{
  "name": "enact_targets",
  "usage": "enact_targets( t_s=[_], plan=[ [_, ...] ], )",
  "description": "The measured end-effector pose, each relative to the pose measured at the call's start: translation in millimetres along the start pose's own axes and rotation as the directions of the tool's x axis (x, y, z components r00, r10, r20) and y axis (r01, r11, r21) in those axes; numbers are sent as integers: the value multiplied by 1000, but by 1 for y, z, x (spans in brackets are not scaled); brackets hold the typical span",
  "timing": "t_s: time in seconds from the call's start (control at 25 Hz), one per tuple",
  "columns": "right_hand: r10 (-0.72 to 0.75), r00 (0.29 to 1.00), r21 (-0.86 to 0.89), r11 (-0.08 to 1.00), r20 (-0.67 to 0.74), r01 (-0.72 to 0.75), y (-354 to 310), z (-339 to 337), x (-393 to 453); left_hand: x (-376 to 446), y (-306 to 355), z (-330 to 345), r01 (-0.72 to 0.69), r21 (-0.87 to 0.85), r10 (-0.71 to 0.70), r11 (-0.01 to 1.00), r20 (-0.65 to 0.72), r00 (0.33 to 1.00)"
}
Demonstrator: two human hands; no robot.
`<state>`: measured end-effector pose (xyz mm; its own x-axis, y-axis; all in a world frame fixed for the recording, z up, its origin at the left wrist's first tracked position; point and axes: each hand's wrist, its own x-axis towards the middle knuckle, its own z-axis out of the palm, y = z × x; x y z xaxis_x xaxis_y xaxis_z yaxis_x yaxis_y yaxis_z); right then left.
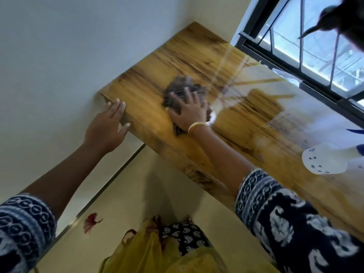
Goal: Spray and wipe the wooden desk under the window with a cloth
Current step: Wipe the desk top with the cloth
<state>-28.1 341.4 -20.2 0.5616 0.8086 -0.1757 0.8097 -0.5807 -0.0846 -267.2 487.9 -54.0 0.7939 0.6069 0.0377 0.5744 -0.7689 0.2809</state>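
Wiping stage in progress. Right hand (pixel 188 110), fingers spread flat, presses a dark cloth (pixel 182 91) onto the wooden desk (pixel 197 62); the cloth is blurred, which suggests a stroke under way. Cloth sits near the desk's left end, at about 12 o'clock from the wrist, under the window (pixel 307 42). Left hand (pixel 108 127), fingers straight and loosely spread, rests its fingertips on the desk's left corner edge, at 9 o'clock from the cloth; it holds nothing. White spray bottle (pixel 325 161) lies on the desk at 4 o'clock from the cloth, well apart, untouched. Judgement: spraying looks done, since the bottle is set aside. Glare hides any wetness, so wiped area cannot be told. The stretch toward the bottle probably remains
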Motion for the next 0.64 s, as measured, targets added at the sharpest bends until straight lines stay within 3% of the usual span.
enact_targets(
  t_s=[0.08, 0.16, 0.24, 0.32, 0.44, 0.56, 0.64],
  plan=[
    [-292, 956, -108, 950, 14, 292, -18, 15, -44, 2, 12, -5, -39, 57, 41, 998, -30, 999],
    [-517, 854, -174, 838, 50, 518, -6, 25, -87, 4, 34, -4, -117, 75, 120, 990, -33, 992],
    [-558, 828, -186, 809, 51, 557, 34, 29, -116, 7, 67, 2, -188, 34, 189, 982, -31, 981],
    [-442, 897, -134, 888, 11, 440, 86, 25, -132, 11, 102, 11, -231, -20, 231, 973, -20, 973],
    [-52, 999, -74, 996, -2, 51, 181, 12, -132, 19, 150, 26, -302, -64, 304, 951, 26, 952],
    [381, 923, 38, 923, 43, -383, 264, -10, -113, 21, 192, 41, -362, -85, 367, 928, 62, 928],
    [532, 841, 114, 833, 99, -541, 281, -17, -103, 17, 210, 52, -348, -78, 354, 934, 78, 932]
  ],
)
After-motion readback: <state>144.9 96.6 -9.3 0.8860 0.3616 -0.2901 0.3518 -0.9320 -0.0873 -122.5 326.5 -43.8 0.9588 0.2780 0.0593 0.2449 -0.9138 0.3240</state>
